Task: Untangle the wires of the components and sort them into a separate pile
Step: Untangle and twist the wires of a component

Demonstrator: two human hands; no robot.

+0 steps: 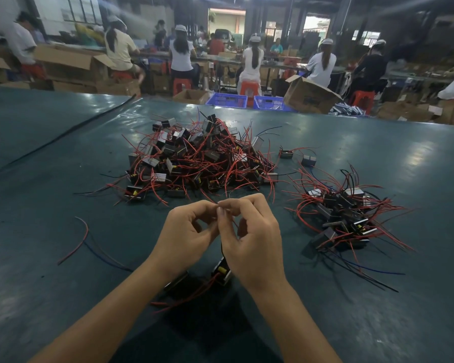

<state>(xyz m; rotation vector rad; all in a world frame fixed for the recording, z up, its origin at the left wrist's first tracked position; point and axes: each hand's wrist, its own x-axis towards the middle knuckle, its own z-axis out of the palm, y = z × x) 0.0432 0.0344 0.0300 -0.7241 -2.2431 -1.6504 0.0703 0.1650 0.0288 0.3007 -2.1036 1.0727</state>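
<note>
From the head view, the big pile [194, 158] of components sits mid-tabletop [50, 179], a thick knot of red and black leads. On the near side of that pile both hands come together, fingertips all but touching. The left hand [186, 231] has its grip pinched, thumb against forefinger, on the wires [235, 226]. The right hand [252, 237] pinches the same strands from the other side, its other fingers curled in.

Below the hands, nearer than the pile, is a component [222, 273] with a yellow part (hanging or resting, I cannot tell). A second one [176, 282] is half hidden under the left wrist, and red leads trail from them.

To the right of the big pile and a little nearer lies the small pile [344, 213], well apart from it. Two strays [286, 154] sit just off the big pile's right edge. Left of the pile and nearer, loose wires [80, 239] lie alone. Beyond the pile, workers [252, 61] sit among boxes [309, 95].
</note>
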